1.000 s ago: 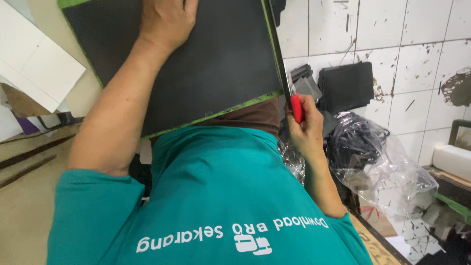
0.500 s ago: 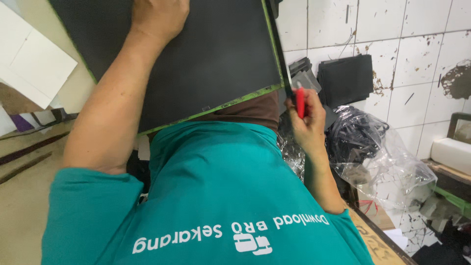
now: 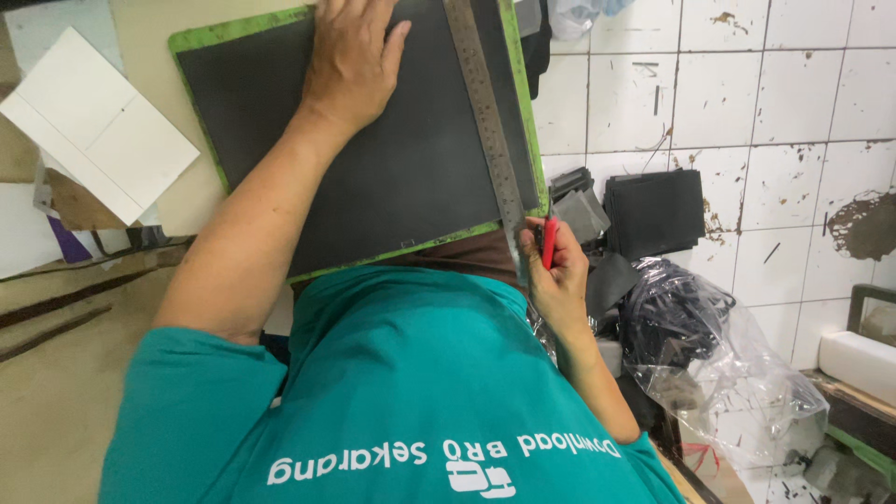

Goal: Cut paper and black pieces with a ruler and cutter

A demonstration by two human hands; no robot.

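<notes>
head view: only one cam, looking down over teal shirt (image 3: 392, 392).
left hand (image 3: 350, 61): flat on the dark sheet (image 3: 392, 159), fingers together, thumb out to the side, pressing down.
dark sheet: lying on green cutting mat (image 3: 527, 121), covers nearly all of it, only green edges showing.
steel ruler (image 3: 485, 121): laid along sheet's right side, near mat edge.
right hand (image 3: 560, 280): at ruler's near end, fingers pinching red cutter (image 3: 549, 243); blade tip hidden, can't tell if touching.
around: white card (image 3: 98, 135) to the left on tan surface, black foam pieces (image 3: 653, 210) + clear plastic bag (image 3: 728, 373) on tiled floor to the right.
in the way: shirt/torso blocks mat's near edge.
</notes>
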